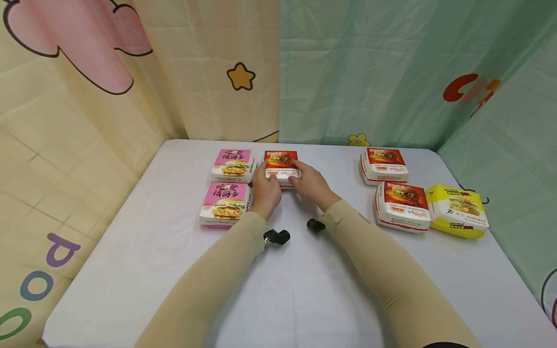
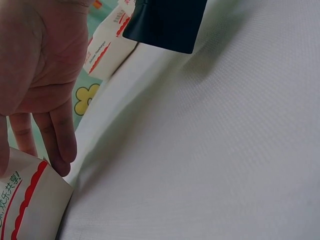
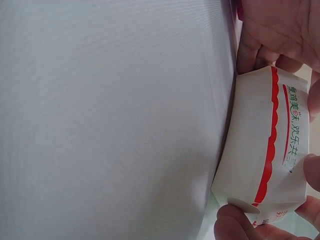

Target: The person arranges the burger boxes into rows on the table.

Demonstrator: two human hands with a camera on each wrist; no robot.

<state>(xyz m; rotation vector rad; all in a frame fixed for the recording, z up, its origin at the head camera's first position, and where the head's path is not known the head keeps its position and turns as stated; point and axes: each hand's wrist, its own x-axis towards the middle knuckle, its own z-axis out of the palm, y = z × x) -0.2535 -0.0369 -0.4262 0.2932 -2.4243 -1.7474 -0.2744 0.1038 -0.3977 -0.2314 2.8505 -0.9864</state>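
Observation:
A red-and-white burger box (image 1: 282, 176) lies at the back of the table with both hands on it. The left hand (image 1: 265, 192) grips its left side, thumb on the top edge. On its right side the right hand (image 1: 314, 184) does the same. In the right wrist view the box (image 3: 265, 145) shows its white side with a red wavy band; left-hand fingers (image 3: 248, 55) touch one end and right-hand fingers (image 3: 232, 222) the other. The left wrist view has the right hand (image 2: 42, 65) reaching down to the box (image 2: 37, 200). Two pink burger boxes (image 1: 226, 202) lie beside the left hand.
Two more red-and-white burger boxes (image 1: 402, 205) lie toward the right, with a yellow burger box (image 1: 459, 211) next to the nearer one. The white-covered table (image 1: 287, 295) backs onto printed curtains (image 1: 348, 72). Small black devices (image 1: 277, 237) sit at both wrists.

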